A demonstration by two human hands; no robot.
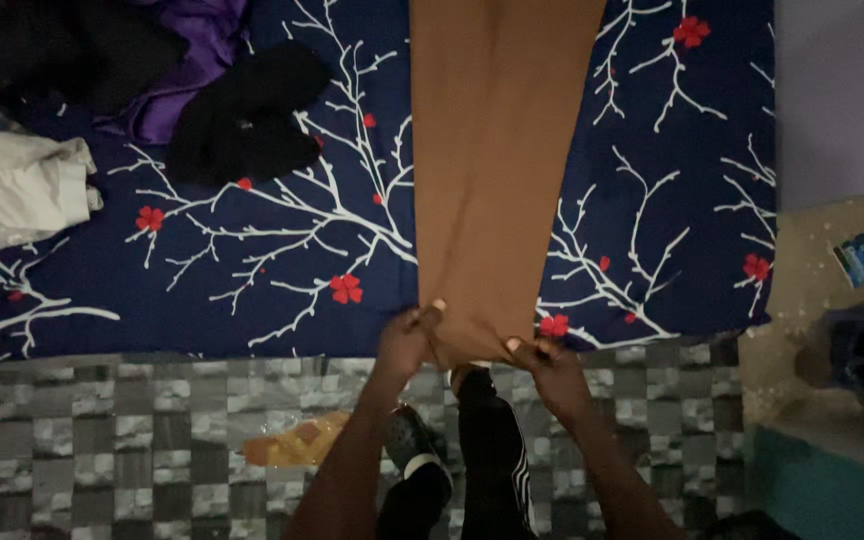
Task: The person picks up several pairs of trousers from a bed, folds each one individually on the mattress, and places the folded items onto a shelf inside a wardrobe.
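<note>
My left hand (404,340) and right hand (552,375) each pinch a corner of the long brown cloth trousers (492,170), spread flat on the navy floral bedsheet (252,250); I'm straightening, and folding needs both grips kept.

A navy bedsheet (252,250) (white branches, red flowers) covers the bed above a grey checkered floor (102,440), dimly lit.

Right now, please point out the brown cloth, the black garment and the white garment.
brown cloth (487,180), head view, middle of the fabric.
black garment (247,115), head view, centre of heap.
white garment (17,185), head view, centre.
</note>
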